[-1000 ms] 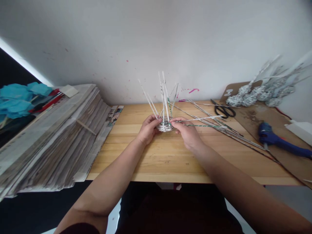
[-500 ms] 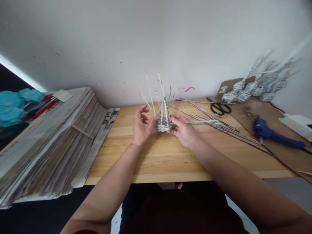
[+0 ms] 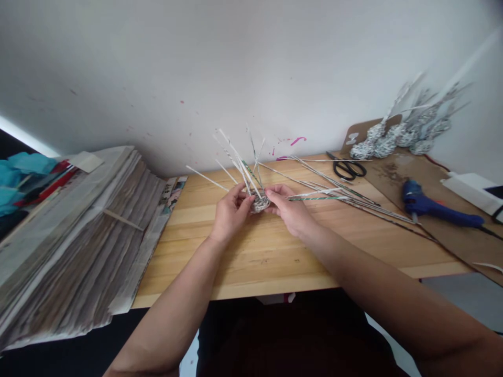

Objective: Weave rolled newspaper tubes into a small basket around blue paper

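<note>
- The small woven piece (image 3: pixel 260 203) is held between the two hands, over the middle of the wooden surface (image 3: pixel 255 267) and near the wall.
- The left hand (image 3: pixel 229 214) is closed on its left side, thumb in front and fingers curled behind, a grip that seems meant to steady the weave.
- The right hand (image 3: pixel 293 212) pinches the opposite side between thumb and fingers, probably to control the weave where the strips come out.
- Thin spokes (image 3: pixel 234 158) rise from the piece and lean mostly left and toward the wall, which leaves its near side open to the thumbs.
- A green-striped strip (image 3: pixel 316 198) runs out to the right past the right hand, perhaps so that its length lies free of the fingers.
- Loose paper sticks (image 3: pixel 367 205) lie in a spread bundle on the right, likely for easy reach.
- Black scissors (image 3: pixel 348 169) rest beyond them, by the brown board (image 3: pixel 456 241).
- The blue glue gun (image 3: pixel 442 208) lies on that board, which may shield the wood from drips.
- Woven bulbs (image 3: pixel 387 144) sit at the back right, seemingly out of the way.
- A thick newspaper stack (image 3: pixel 86 256) fills the left side.
</note>
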A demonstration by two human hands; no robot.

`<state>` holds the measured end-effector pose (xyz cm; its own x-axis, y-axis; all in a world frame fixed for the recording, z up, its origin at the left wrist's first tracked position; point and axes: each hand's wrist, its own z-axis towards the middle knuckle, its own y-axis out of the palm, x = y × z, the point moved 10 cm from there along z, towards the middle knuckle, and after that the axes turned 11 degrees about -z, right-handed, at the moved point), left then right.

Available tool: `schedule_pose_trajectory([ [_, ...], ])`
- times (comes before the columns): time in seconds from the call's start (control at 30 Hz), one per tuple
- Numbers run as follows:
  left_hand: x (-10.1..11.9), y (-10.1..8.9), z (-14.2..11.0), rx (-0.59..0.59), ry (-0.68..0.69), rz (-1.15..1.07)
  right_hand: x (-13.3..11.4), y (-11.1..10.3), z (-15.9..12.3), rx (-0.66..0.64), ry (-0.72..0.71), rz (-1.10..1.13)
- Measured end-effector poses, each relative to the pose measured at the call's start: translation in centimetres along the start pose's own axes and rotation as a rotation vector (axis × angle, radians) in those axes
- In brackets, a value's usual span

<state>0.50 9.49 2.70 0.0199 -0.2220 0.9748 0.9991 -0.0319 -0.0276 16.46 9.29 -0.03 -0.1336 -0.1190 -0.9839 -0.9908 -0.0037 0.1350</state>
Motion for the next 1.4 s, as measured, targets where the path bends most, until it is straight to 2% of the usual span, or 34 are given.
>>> schedule_pose_trajectory([
  [0.23,0.2,0.0,-0.3,-0.013,-0.048,0.007,0.0,0.4,-0.1,-0.031,-0.035,-0.076],
  [0.43,-0.2,0.4,-0.4,-0.01,-0.103,-0.091,0.1,0.5,-0.1,-0.038,-0.032,-0.077],
  [0.53,-0.1,0.8,-0.5,-0.058,-0.11,-0.072,0.3,0.6,-0.1,-0.039,-0.025,-0.083],
  [0.67,-0.3,0.7,-0.5,-0.081,-0.124,-0.015,0.0,0.8,-0.3,-0.092,-0.041,-0.127],
  [0.9,0.1,0.1,0.2,-0.07,-0.022,0.013,-1.8,0.3,-0.4,-0.258,-0.101,-0.327],
  [1.0,-0.2,0.1,0.2,-0.074,-0.057,-0.002,-2.2,-0.3,-0.1,-0.216,-0.117,-0.419],
  [1.13,-0.1,0.3,0.0,-0.092,-0.105,-0.03,-1.9,-0.7,0.3,-0.141,-0.113,-0.421],
  [1.27,0.1,0.5,-0.2,-0.116,-0.127,-0.043,-2.3,-1.1,0.5,-0.078,-0.193,-0.447],
  [1.4,-0.3,0.5,-0.1,-0.119,-0.151,-0.048,-3.5,-0.7,0.1,-0.116,-0.28,-0.473],
])
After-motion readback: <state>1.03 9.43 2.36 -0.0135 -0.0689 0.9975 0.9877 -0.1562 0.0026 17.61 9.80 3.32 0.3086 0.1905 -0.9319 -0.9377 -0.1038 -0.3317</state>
